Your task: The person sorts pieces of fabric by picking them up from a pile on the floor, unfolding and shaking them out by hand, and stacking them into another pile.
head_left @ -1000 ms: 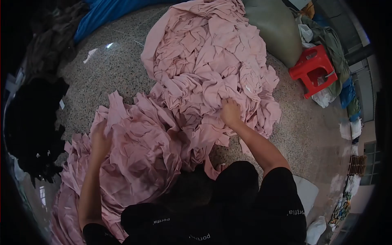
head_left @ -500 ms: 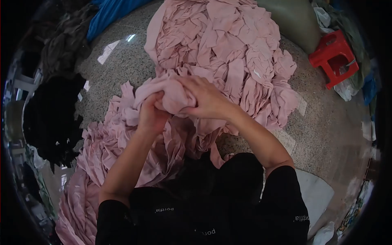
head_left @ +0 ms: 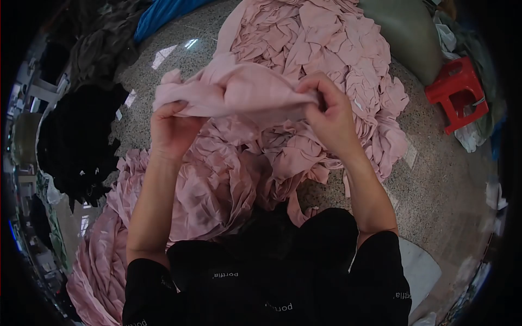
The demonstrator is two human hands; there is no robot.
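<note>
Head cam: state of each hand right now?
Left hand: closed on the pink cloth piece, lifted.
Right hand: closed on the same piece's other end.

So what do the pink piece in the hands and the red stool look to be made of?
Pink piece: soft matte fabric, probably knit cotton; it drapes and wrinkles between left hand and right hand. Red stool: likely moulded plastic, smooth with a slight sheen.

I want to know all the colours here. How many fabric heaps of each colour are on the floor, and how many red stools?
Pink heaps: 2, far heap and near heap
Black heap: 1
Blue heap: 1
Red stool: 1
Total: 5

The left hand and right hand hold one pink piece.
</note>
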